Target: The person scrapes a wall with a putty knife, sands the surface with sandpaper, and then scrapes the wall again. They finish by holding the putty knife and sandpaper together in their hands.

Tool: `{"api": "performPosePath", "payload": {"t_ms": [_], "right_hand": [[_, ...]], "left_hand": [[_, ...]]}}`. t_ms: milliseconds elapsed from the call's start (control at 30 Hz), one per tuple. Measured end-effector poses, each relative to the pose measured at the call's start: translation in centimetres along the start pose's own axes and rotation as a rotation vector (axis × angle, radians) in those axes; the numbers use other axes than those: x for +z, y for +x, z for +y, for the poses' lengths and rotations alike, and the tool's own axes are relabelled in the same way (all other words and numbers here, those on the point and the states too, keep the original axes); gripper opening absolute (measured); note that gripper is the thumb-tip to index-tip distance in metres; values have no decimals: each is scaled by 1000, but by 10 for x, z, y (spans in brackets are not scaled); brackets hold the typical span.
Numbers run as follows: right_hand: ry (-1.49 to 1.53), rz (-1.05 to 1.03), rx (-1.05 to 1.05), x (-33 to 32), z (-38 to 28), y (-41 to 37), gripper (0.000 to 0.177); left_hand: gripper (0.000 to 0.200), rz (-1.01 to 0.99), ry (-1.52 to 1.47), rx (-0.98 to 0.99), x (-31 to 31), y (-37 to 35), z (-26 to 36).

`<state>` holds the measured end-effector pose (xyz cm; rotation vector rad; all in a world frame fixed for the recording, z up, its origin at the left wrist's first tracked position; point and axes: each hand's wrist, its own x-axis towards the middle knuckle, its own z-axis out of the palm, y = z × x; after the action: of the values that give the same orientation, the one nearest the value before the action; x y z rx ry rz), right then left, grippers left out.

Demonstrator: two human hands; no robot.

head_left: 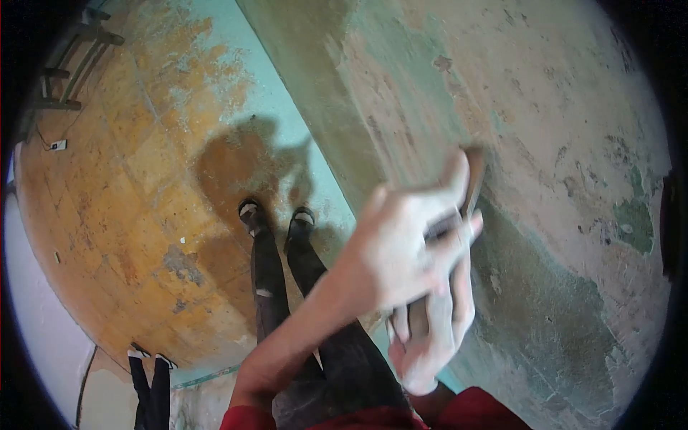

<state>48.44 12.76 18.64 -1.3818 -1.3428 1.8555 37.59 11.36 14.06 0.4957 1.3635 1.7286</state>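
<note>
My left hand [401,247] reaches across from the lower left, its fingers closed around the upper part of a flat scraper [474,175]. The scraper's thin brownish end stands edge-on at the wall, partly blurred. Below, my right hand [433,337] is closed with its fingers curled round the lower part of the same tool, and a dark strip shows between them. The fingers hide most of the tool's middle. Both hands are close in front of the wall [545,179], which has patchy, peeling paint and bare plaster.
Orange-brown floor [129,215] with worn pale patches lies to the left, meeting the wall along a slanting edge. A wooden frame [75,64] stands at upper left, near a white power socket [59,145]. Another person's legs [150,390] show at lower left.
</note>
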Motion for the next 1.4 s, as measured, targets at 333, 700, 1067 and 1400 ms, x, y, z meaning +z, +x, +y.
{"api": "performPosePath", "payload": {"t_ms": [333,700,1067,1400], "right_hand": [[20,-76,74,2,-18,1,58],[56,-196,-49,18,0,16,63],[117,-126,-45,31,10,13,62],[127,-234,-61,29,12,21,61]], "left_hand": [[54,88,101,129,3,8,-1],[45,74,186,222,-19,20,7],[50,28,80,73,-25,20,5],[44,113,206,192,-23,20,3]]}}
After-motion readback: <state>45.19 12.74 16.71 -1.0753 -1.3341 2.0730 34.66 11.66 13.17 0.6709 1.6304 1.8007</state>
